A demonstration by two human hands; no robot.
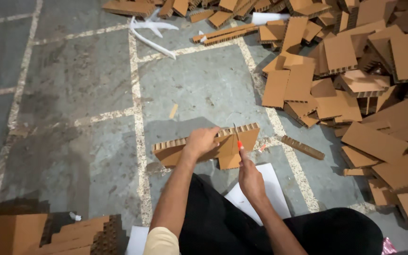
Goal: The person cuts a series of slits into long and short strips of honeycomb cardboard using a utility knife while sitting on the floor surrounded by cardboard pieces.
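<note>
Two stacks of cut board sit near left; bare floor lies far left w/ open room. Left hand clamps down on honeycomb cardboard piece at centre. Right hand closed round orange-handled knife, blade in piece's right part. Big offcut pile crowds right edge.

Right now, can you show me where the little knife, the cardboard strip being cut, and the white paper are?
knife [238, 141], head view, on its orange handle.
cardboard strip [168, 152], head view, on its brown left end.
white paper [272, 182], head view, on the bare upper right part.
</note>
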